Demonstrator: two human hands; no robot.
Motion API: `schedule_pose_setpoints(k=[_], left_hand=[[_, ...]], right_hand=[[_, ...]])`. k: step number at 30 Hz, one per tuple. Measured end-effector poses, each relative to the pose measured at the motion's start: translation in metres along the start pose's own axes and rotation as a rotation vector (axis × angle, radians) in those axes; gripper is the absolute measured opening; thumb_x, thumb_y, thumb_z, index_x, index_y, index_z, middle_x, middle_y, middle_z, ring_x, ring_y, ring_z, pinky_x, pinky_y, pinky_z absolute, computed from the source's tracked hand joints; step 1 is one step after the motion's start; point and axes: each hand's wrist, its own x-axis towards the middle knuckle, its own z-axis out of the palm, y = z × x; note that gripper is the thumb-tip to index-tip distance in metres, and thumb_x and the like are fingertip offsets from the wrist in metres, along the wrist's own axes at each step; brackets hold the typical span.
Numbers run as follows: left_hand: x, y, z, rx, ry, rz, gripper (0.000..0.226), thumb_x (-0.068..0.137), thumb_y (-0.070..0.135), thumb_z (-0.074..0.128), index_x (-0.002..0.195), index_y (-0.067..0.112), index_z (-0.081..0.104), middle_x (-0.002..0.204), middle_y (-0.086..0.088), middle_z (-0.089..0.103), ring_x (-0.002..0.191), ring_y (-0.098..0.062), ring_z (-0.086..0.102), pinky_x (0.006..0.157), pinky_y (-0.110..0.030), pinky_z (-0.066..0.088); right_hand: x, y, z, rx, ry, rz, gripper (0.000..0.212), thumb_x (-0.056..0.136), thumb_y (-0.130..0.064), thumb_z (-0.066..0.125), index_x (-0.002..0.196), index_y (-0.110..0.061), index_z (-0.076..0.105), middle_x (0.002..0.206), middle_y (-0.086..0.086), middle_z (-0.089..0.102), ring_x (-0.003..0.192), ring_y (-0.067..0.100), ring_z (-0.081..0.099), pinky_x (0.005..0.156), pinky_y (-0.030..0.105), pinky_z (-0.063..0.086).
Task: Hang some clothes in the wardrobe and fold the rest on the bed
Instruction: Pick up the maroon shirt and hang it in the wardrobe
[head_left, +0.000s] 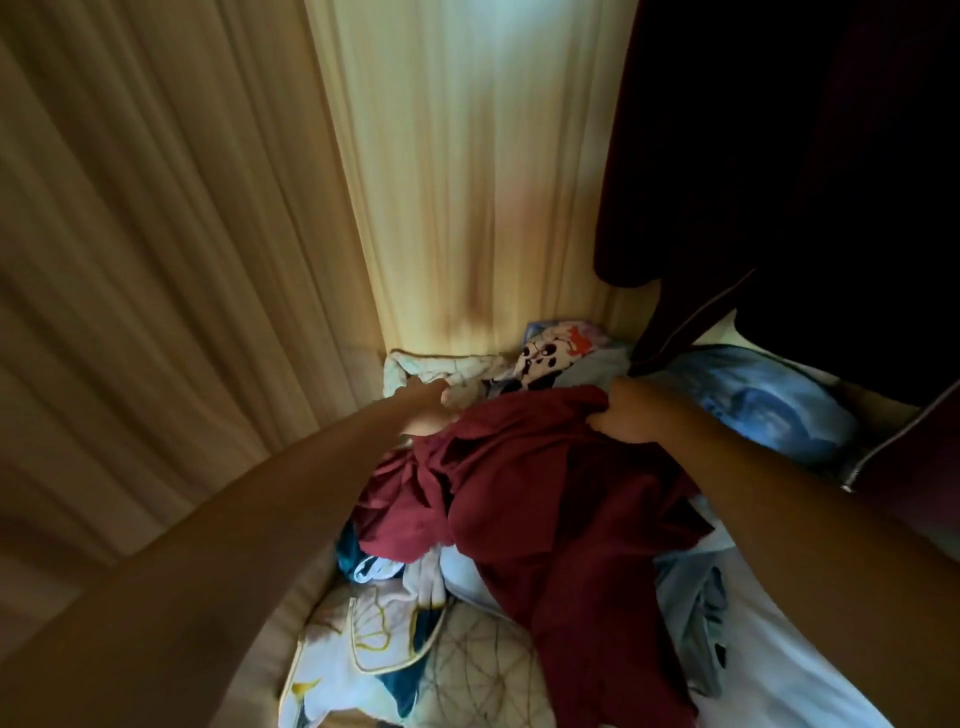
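Note:
A maroon garment (550, 499) lies crumpled on the bed over other clothes. My right hand (631, 415) grips its upper right edge, fingers curled round the cloth. My left hand (428, 410) reaches in at the garment's upper left edge; its fingers are blurred and partly hidden by the cloth, so the hold is unclear. Under the maroon cloth lie a teal and white piece (363, 564) and a grey garment (706, 634). A cloth with a cartoon print (545, 356) lies behind, near the curtain.
Cream curtains (457, 182) hang straight ahead and to the left. A dark garment (810, 208) with a zip hangs at the upper right. A blue patterned pillow (758, 405) sits at the right and a leaf-print quilt (374, 654) covers the near bed.

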Motion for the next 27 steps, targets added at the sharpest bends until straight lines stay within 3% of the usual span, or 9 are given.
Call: schedule_pose_setpoints(k=[3,5,7,9,11,13,15,19,27], left_hand=[[-0.028,0.015,-0.052,0.040,0.056,0.070,0.059,0.100,0.046,0.053,0.150,0.017,0.040,0.152,-0.012,0.042,0.133,-0.029,0.048,0.106,-0.037,0.039],[-0.056,0.028,-0.097,0.075,0.096,0.097,0.051,0.100,0.044,0.053,0.142,0.014,0.051,0.144,-0.007,0.052,0.122,-0.025,0.057,0.096,-0.033,0.045],[-0.090,0.040,-0.143,0.149,0.121,0.093,0.051,0.101,0.048,0.050,0.139,0.014,0.055,0.142,-0.005,0.053,0.121,-0.024,0.058,0.097,-0.034,0.047],[-0.122,0.050,-0.186,0.225,0.160,0.077,0.058,0.101,0.054,0.046,0.141,0.013,0.053,0.143,-0.003,0.051,0.123,-0.025,0.056,0.100,-0.038,0.050],[-0.147,0.054,-0.227,0.253,0.213,0.049,0.063,0.097,0.060,0.046,0.139,0.013,0.054,0.140,-0.002,0.052,0.118,-0.029,0.060,0.089,-0.041,0.057],[-0.174,0.057,-0.267,0.259,0.277,0.017,0.065,0.091,0.065,0.047,0.133,0.016,0.057,0.132,-0.004,0.057,0.108,-0.032,0.065,0.074,-0.036,0.059],[-0.204,0.062,-0.304,0.262,0.345,-0.006,0.065,0.088,0.066,0.049,0.130,0.017,0.059,0.125,-0.004,0.061,0.102,-0.030,0.067,0.068,-0.033,0.059],[-0.268,0.082,-0.364,0.241,0.455,-0.021,0.052,0.094,0.058,0.051,0.127,0.019,0.059,0.108,-0.001,0.062,0.096,-0.018,0.065,0.078,-0.037,0.061],[-0.372,0.111,-0.433,0.042,0.687,0.070,0.038,0.096,0.046,0.055,0.125,0.022,0.059,0.116,0.000,0.066,0.106,-0.018,0.066,0.076,-0.032,0.056]], right_hand=[[-0.018,-0.027,-0.050,0.045,-0.016,-0.103,0.070,0.089,-0.051,0.063,0.150,-0.024,0.043,0.141,0.003,0.053,0.120,0.026,0.057,0.100,0.034,0.048],[-0.035,-0.049,-0.088,0.061,-0.031,-0.167,0.054,0.086,-0.055,0.064,0.126,-0.019,0.064,0.118,0.001,0.065,0.098,0.018,0.062,0.083,0.029,0.052],[-0.056,-0.071,-0.129,0.024,-0.020,-0.183,0.048,0.093,-0.055,0.058,0.111,-0.011,0.065,0.103,0.002,0.064,0.082,0.015,0.059,0.064,0.026,0.048],[-0.083,-0.089,-0.172,0.023,0.034,-0.204,0.061,0.096,-0.055,0.056,0.134,-0.008,0.056,0.126,0.007,0.060,0.092,0.018,0.056,0.059,0.025,0.043],[-0.103,-0.103,-0.214,0.026,0.105,-0.243,0.072,0.096,-0.056,0.056,0.148,-0.008,0.044,0.141,0.009,0.052,0.102,0.021,0.054,0.058,0.026,0.041],[-0.126,-0.115,-0.255,0.004,0.183,-0.273,0.073,0.096,-0.057,0.055,0.150,-0.010,0.040,0.145,0.009,0.049,0.106,0.023,0.057,0.059,0.027,0.042],[-0.145,-0.123,-0.292,0.013,0.248,-0.298,0.073,0.095,-0.057,0.056,0.150,-0.011,0.040,0.145,0.008,0.049,0.110,0.025,0.061,0.064,0.028,0.046],[-0.181,-0.133,-0.354,0.036,0.371,-0.349,0.069,0.092,-0.059,0.058,0.141,-0.012,0.048,0.127,0.006,0.057,0.103,0.023,0.065,0.078,0.038,0.057],[-0.247,-0.132,-0.449,0.023,0.667,-0.397,0.045,0.093,-0.054,0.059,0.113,-0.013,0.057,0.109,0.007,0.062,0.094,0.024,0.069,0.085,0.042,0.057]])
